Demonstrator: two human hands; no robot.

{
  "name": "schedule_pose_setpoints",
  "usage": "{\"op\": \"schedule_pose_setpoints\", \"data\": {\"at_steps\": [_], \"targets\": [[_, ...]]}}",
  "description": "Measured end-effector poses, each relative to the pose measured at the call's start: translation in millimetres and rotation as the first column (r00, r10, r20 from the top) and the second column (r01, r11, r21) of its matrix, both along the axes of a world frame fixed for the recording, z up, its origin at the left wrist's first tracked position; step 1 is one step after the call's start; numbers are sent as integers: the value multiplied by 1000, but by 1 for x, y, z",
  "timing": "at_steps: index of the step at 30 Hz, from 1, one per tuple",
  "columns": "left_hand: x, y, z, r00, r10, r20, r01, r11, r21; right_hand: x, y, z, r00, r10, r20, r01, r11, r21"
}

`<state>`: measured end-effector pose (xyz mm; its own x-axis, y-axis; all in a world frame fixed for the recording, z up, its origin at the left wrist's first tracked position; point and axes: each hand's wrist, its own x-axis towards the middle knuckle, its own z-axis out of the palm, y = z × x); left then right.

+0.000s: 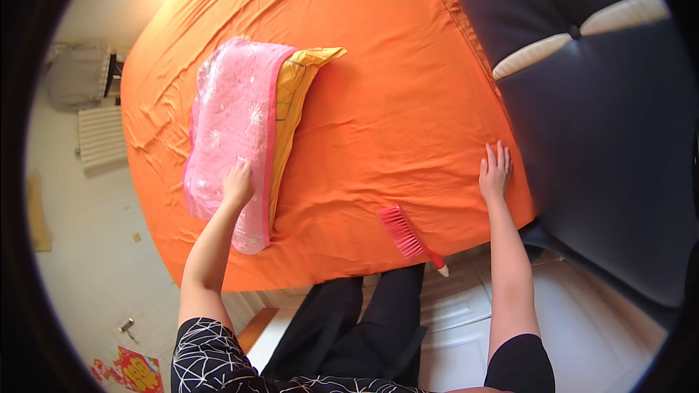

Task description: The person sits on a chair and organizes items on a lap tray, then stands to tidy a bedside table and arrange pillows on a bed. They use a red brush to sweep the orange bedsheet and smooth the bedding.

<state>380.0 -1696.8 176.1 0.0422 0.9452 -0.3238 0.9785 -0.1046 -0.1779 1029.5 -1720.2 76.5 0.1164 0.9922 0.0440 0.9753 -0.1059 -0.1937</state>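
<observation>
My left hand point(238, 184) rests on a pink patterned pillow towel point(235, 103), its fingers partly curled; whether it grips the cloth is unclear. The towel covers most of a yellow pillow point(295, 87), whose edge and one corner show on the right. My right hand point(496, 172) lies on the orange fitted sheet point(382, 147) near the bed's right edge, fingers slightly apart, palm down. Between my hands, at the near edge of the bed, is a bed brush point(407, 237) with pink bristles and a red handle tipped in cream, which juts past the edge.
A dark padded headboard point(606, 136) with cream inserts borders the bed on the right. White cabinet panels point(456, 311) stand near my legs at the near side. To the left are a ribbed radiator point(102, 139) and a door handle point(126, 326).
</observation>
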Motion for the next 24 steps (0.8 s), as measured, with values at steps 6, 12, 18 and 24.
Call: {"op": "schedule_pose_setpoints", "data": {"at_steps": [6,12,18,24], "targets": [[262,107,-43,708,-106,698,13,990,138,24,85,-18,975,-217,-52,213,974,-80],[480,194,-78,169,-74,983,-86,992,89,9,91,-26,840,-471,270,538,789,-298],[593,287,-120,265,157,951,-478,878,-12,13,100,-42,861,-422,283,506,761,-405],[615,367,-147,773,337,538,-517,825,227,17,93,-54,852,-279,443,427,861,-278]]}}
